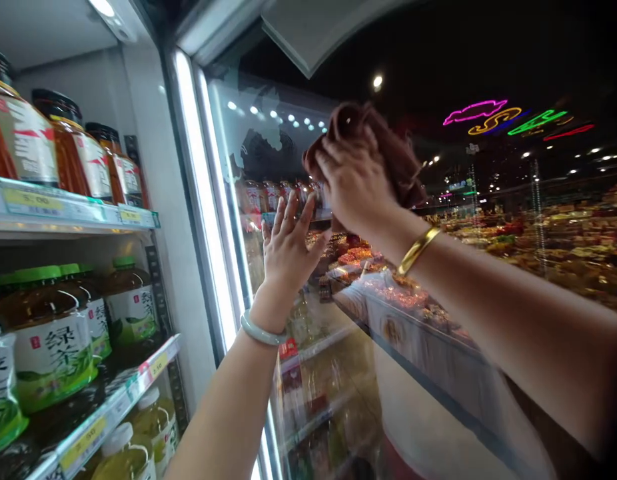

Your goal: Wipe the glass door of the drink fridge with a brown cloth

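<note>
A brown cloth [393,157] is pressed, bunched up, against the upper part of a glass door [338,373]. My right hand [353,177] lies over the cloth and holds it to the glass; a gold bracelet circles that wrist. Lower and to the left, my left hand [288,243] rests on the glass with its fingers spread and nothing in it. A pale green bangle [262,329] is on the left wrist. The underside of the cloth is hidden by the right hand.
At left, an upper shelf [78,210] holds dark-capped bottles [63,143]. Below, a second shelf [113,407] carries green-capped tea bottles [56,340]. A bright light strip [203,200] runs along the cabinet's edge. Market goods and neon shapes show through or reflect in the glass.
</note>
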### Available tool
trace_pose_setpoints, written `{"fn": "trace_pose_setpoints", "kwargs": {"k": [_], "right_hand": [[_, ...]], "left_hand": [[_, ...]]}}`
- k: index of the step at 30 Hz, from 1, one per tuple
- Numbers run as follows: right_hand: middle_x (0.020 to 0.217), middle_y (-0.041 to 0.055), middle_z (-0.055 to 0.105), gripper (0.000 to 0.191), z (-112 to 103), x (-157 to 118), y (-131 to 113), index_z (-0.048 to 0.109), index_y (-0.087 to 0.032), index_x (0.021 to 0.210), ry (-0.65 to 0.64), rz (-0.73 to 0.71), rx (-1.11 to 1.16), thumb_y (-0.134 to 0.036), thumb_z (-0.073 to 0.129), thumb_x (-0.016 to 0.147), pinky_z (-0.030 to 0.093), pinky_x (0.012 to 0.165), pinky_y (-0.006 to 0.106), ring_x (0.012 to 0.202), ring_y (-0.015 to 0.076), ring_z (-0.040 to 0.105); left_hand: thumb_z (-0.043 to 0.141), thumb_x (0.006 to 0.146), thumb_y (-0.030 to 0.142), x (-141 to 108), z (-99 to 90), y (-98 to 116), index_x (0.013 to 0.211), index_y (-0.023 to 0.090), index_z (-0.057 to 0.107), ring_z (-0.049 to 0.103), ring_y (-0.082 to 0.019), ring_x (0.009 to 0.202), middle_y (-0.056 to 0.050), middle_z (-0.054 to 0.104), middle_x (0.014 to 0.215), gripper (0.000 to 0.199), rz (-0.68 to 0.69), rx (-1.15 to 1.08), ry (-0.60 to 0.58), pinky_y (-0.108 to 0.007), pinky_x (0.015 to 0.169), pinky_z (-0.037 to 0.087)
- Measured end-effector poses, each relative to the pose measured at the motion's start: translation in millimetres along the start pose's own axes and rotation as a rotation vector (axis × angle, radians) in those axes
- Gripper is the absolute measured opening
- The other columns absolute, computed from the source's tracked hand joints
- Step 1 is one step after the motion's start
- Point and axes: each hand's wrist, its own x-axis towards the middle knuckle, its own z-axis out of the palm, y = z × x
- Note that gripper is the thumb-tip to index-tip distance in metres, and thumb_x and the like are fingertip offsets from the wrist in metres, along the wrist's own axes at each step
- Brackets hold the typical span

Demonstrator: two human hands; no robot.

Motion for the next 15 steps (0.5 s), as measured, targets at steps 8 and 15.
{"fn": "trace_pose_setpoints", "kwargs": {"k": [8,15], "right_hand": [[0.157,0.0097,0.051,0.052,3.3,-75.7,-22.4,0.049,-0.016,0.153,-0.121,-0.307,0.009,-0.018,0.045,0.101,0.024,0.13,0.055,0.145,0.0276,0.047],[0.158,0.0139,0.049,0.052,4.1,9.8,-7.9,0.05,-0.011,0.151,-0.049,-0.081,-0.009,-0.023,0.036,0.103,0.035,0.123,0.06,0.147,0.0337,0.043]], "left_hand": [[0.055,0.095,0.057,-26.4,3.7,-29.7,0.164,0.035,0.021,0.014,-0.032,0.161,-0.003,0.018,0.173,0.08,-0.108,0.03,-0.029,-0.063,0.128,0.021],[0.045,0.094,0.071,-18.5,-9.9,-67.6,0.165,0.034,0.017,0.012,-0.032,0.161,-0.006,0.015,0.174,0.084,-0.174,0.008,-0.056,-0.06,0.128,0.022]]}}
